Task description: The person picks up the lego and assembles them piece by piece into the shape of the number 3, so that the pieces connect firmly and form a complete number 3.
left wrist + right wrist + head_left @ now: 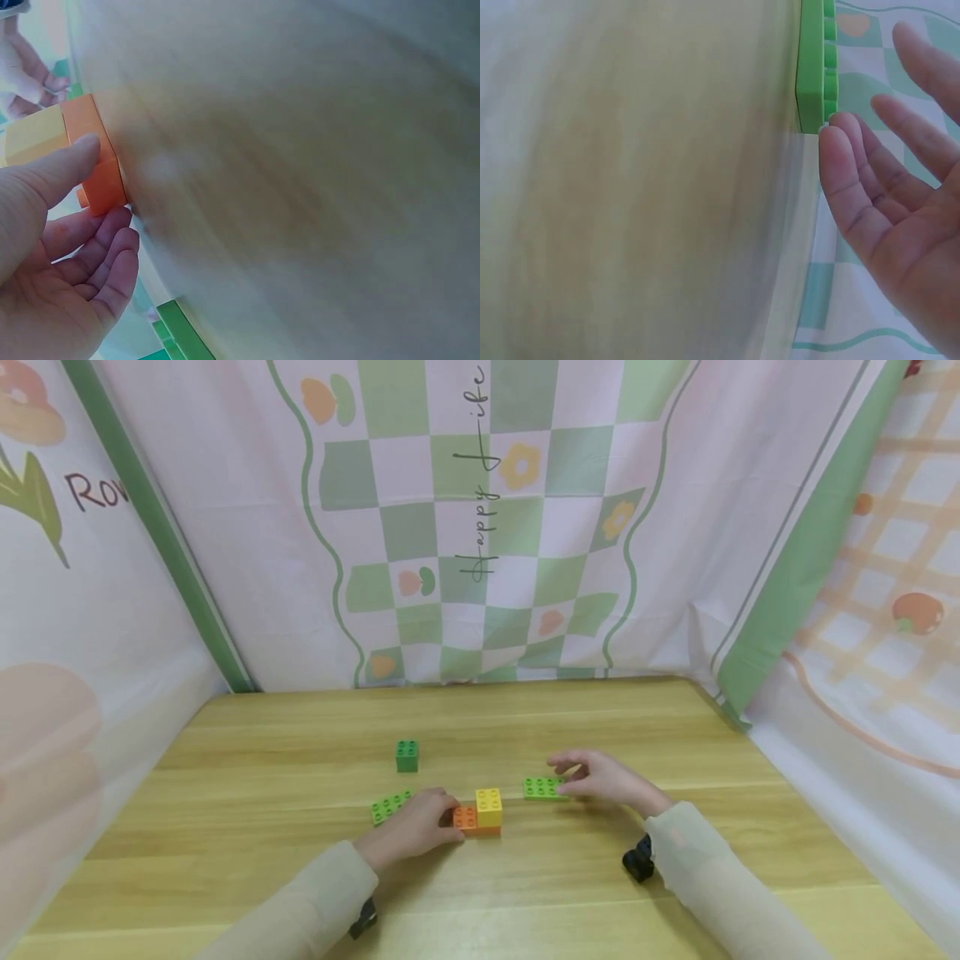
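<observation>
"Inspecting the orange brick (465, 818) first: appearance and position?"

"Glossy orange, longer than it is wide, lying flat near the middle of the wood-grain table (525, 893). A square yellow brick (489, 807) sits upright on its right end, level and squared to the edges. Four round studs show uncovered on the left part."

"Count of items?"

"Five bricks in all. Orange, one. Yellow, one, with four studs on top. Dark green, one: the dark green brick (407, 757) is square, upright and well apart, farther back on the left. Light green, two, both thin and flat: the left plate (390, 807) lies at a slant, partly hidden by the left arm and hand; the right plate (542, 788) lies nearly straight, with two rows of studs."

"Condition of the hands?"

"Left hand (412, 831): narrow, pinching the free left end of the orange brick. In the left wrist view the thumb lies along one side and a finger meets the other. Right hand (600, 777): loosely spread, gripping nothing, fingertips at the right end of the right plate. Whether they touch it, I cannot tell."
</observation>
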The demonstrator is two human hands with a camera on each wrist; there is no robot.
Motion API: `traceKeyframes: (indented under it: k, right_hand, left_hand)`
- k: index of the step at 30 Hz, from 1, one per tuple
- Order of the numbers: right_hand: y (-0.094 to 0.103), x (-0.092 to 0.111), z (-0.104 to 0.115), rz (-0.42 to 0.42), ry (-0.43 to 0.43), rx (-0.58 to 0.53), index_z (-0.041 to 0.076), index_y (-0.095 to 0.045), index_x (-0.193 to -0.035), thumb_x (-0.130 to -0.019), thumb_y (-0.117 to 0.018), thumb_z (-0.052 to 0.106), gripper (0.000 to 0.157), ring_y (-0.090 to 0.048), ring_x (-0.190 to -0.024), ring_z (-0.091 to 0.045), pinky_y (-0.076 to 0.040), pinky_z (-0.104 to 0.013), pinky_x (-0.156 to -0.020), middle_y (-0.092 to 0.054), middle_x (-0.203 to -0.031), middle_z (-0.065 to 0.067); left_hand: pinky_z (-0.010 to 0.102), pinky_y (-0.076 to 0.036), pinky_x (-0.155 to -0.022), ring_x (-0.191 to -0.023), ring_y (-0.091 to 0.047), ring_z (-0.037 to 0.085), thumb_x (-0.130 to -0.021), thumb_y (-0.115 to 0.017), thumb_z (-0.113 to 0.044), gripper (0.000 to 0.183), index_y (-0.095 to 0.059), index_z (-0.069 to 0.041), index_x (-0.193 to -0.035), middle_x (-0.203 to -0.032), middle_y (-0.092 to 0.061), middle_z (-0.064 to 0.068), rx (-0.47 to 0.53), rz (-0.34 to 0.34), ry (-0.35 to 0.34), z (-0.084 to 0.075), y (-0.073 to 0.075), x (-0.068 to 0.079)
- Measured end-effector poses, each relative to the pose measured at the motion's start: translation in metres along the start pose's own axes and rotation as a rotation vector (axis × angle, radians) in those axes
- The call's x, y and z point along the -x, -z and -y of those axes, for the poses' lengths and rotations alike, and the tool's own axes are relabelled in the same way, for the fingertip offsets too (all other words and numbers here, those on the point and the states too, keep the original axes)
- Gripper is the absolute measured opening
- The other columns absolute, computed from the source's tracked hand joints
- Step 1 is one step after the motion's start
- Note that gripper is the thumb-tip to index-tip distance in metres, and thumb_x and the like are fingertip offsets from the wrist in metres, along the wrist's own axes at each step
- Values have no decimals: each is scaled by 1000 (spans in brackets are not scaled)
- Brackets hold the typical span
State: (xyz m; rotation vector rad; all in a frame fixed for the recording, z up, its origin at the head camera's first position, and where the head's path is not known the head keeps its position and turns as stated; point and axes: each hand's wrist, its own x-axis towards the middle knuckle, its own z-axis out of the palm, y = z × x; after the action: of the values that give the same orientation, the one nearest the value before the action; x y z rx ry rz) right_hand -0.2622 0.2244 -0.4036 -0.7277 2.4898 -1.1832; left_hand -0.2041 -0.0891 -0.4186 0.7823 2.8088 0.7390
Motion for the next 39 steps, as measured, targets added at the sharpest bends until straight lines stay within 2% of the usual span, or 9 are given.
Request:
traceKeyframes:
  k: [8, 11, 21, 31, 35, 39]
  right_hand:
    - [-2, -2, 4, 8, -60, 23, -5, -51, -125, -83, -69, 15, 50, -54, -99, -32, -49, -36, -77, -55, -115, -20]
    - [-3, -3, 5, 10, -89, 22, -4, -53, -123, -81, -70, 13, 49, -54, -97, -29, -50, -34, -72, -56, -113, -16]
    - [-6, -8, 4, 46, -108, 46, -3, -56, -116, -77, -74, 10, 45, -52, -82, -21, -48, -32, -63, -54, -106, -11]
    - [-7, -13, 3, 36, -101, 121, 1, -58, -105, -77, -73, 4, 31, -49, -89, -22, -43, -38, -77, -55, -98, -4]
    - [-7, -14, 3, 39, -95, 115, 2, -59, -103, -77, -72, 4, 29, -49, -88, -22, -43, -38, -77, -55, -97, -4]
    - [-7, -13, 3, 36, -107, 86, 2, -59, -104, -78, -71, 4, 29, -50, -82, -20, -45, -35, -69, -54, -96, -6]
  left_hand:
    - [24, -46, -68, -76, -52, 10, -79, -73, -25, 36, -64, -2, -106, -85, -57, -2, -3, 1, -6, 0, 0, 0]
    - [24, -46, -68, -76, -52, 10, -79, -73, -25, 37, -64, -2, -107, -85, -57, -1, -6, 1, -4, 1, 0, 0]
    - [24, -46, -69, -77, -52, 10, -79, -72, -26, 38, -64, -2, -108, -86, -57, -2, -4, 4, -2, 2, -2, -1]
    - [23, -45, -67, -74, -51, 9, -79, -73, -25, 37, -64, -2, -107, -84, -55, -3, -1, 7, -1, 1, 0, -1]
    - [23, -45, -67, -74, -50, 8, -79, -73, -26, 37, -65, -3, -106, -83, -55, -5, -2, 6, 1, 2, 0, -1]
    - [23, -45, -68, -74, -50, 7, -79, -73, -26, 37, -64, -3, -106, -84, -55, -5, -9, 5, -4, 2, -1, -1]
